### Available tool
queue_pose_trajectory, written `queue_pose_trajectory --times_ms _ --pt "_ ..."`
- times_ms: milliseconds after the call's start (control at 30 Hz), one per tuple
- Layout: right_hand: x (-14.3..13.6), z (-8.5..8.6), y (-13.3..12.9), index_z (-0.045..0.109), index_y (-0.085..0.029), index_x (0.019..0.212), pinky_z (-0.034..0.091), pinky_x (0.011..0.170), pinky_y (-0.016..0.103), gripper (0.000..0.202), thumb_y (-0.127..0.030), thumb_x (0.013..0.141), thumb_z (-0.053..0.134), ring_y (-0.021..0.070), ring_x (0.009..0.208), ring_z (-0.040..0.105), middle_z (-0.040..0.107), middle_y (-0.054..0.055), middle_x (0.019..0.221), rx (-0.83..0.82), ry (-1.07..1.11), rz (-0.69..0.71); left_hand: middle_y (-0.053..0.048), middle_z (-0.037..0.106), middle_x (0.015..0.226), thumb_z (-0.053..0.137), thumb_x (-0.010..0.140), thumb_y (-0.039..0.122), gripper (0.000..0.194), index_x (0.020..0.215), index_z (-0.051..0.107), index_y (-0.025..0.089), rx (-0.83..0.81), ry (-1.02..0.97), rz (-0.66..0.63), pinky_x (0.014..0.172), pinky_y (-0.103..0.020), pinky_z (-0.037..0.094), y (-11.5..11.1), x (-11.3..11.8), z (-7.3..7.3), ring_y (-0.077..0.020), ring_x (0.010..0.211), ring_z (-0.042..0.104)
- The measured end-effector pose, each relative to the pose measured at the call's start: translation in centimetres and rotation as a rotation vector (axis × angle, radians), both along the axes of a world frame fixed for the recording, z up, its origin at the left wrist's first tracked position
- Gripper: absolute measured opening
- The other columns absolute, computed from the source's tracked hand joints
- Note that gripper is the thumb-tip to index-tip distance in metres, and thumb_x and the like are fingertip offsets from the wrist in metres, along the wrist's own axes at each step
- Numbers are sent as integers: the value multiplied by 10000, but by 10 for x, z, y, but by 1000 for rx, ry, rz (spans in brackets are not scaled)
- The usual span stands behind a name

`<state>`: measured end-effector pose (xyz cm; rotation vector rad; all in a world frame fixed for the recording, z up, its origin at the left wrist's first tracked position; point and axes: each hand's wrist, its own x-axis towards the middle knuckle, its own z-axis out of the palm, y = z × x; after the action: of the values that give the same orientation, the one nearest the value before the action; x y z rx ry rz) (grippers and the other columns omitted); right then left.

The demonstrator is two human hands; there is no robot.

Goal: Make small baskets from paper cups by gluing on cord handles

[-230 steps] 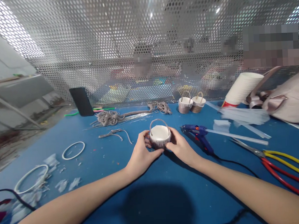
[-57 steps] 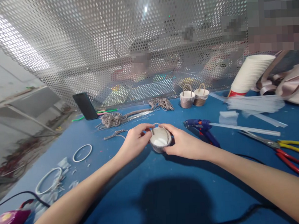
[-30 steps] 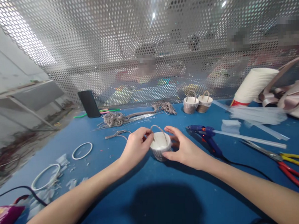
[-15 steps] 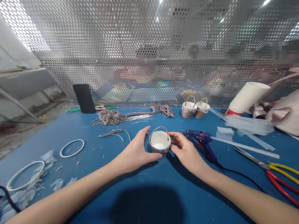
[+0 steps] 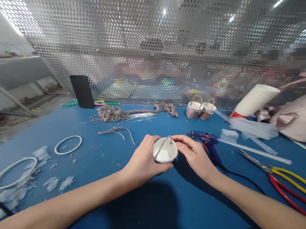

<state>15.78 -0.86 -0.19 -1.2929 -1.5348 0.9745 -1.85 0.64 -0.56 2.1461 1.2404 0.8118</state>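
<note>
A grey perforated metal panel (image 5: 102, 62) rises behind the far edge of the blue table (image 5: 202, 203). At the right edge lie a pale pink bag (image 5: 299, 118) and, nearer, scissors with yellow and red handles (image 5: 274, 171). A tilted stack of nested white paper cups (image 5: 256, 101) stands towards the far right corner, red showing at its lower end. The left hand (image 5: 144, 158) curls around the near-left side of the small white-lined cup with a twine handle (image 5: 168, 154), midway between the table's left and right edges, its mouth tipped towards the camera and its white floor visible. The right hand (image 5: 194, 155) has its fingertips at the rim by the handle's end; whether they pinch it, I cannot tell. By the far edge, two similar handled cups (image 5: 193, 111) sit side by side, white inside.
</note>
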Motion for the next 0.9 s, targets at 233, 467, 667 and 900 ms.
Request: queue_pose_trajectory --times_ms 233,467,667,900 --pt "5 14 0 665 -219 952 504 735 293 161 -202 822 572 156 807 599 641 31 914 308 -233 15 -40 543 939 767 579 342 568 1064 509 197 61 74 -29 748 -373 502 -1 2 -4 -227 853 590" --pt "6 22 1 680 -220 847 498 635 259 139 -149 840 560 143 728 616 651 9 801 342 -293 45 -56 581 954 770 570 352 512 961 475 202 -58 48 8 708 -344 491 -5 5 0 -233 849 611" --pt "9 19 2 657 -205 827 490 671 265 122 -140 848 555 139 705 618 664 5 779 420 -409 43 -56 657 895 770 587 331 585 1048 437 194 -267 12 21 694 -332 494 -8 7 4 -247 816 651" --pt "7 17 5 645 -210 811 485 701 270 140 -136 844 530 150 739 630 686 8 801 382 -407 25 -74 635 1091 688 603 179 852 1360 299 226 -423 -56 -228 740 -320 529 2 -7 11 -226 902 646"
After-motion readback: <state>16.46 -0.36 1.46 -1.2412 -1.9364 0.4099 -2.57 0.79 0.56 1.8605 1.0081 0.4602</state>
